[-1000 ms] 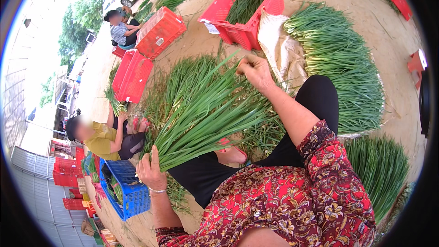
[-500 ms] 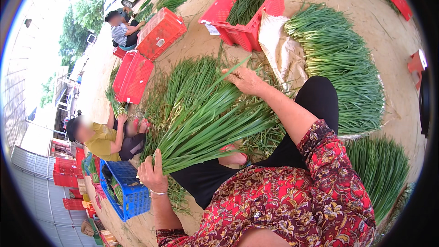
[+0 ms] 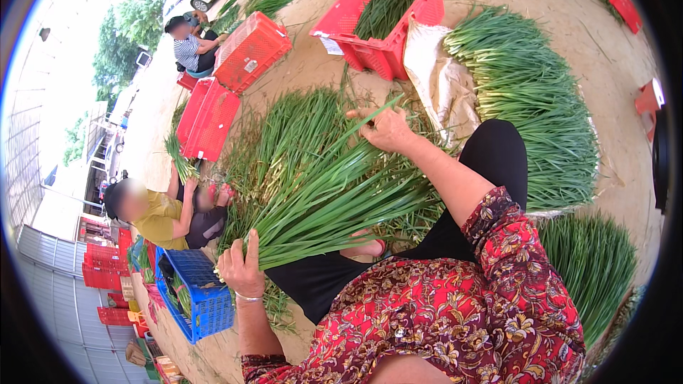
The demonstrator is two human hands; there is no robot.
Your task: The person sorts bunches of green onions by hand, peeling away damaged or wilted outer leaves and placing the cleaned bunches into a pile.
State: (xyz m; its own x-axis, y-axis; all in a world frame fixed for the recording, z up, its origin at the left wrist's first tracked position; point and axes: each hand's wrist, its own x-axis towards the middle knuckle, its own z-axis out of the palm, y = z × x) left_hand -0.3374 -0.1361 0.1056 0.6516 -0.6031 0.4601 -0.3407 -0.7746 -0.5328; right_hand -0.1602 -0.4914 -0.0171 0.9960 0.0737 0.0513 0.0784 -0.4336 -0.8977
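My left hand [image 3: 242,270] is closed round the pale stem ends of a bunch of long green garlic chives [image 3: 334,217]. The leaves fan out to the right across my lap. At the far side of the bunch, my right hand [image 3: 390,131] has its index finger stretched out, with one long leaf running between its fingers. Its other fingers are curled and partly hidden. A loose heap of chives [image 3: 295,128] lies on the ground just beyond the bunch.
A red crate [image 3: 384,53] with chives stands ahead, beside a whitish sack [image 3: 441,85]. Chives lie in neat rows [image 3: 530,107] at right. A blue crate [image 3: 212,313] stands near my left hand. Two people sit at left by red crates [image 3: 206,119].
My right hand has shifted slightly right and its fingers have moved along the leaf. My left hand still grips the stem ends, a little to the right of before.
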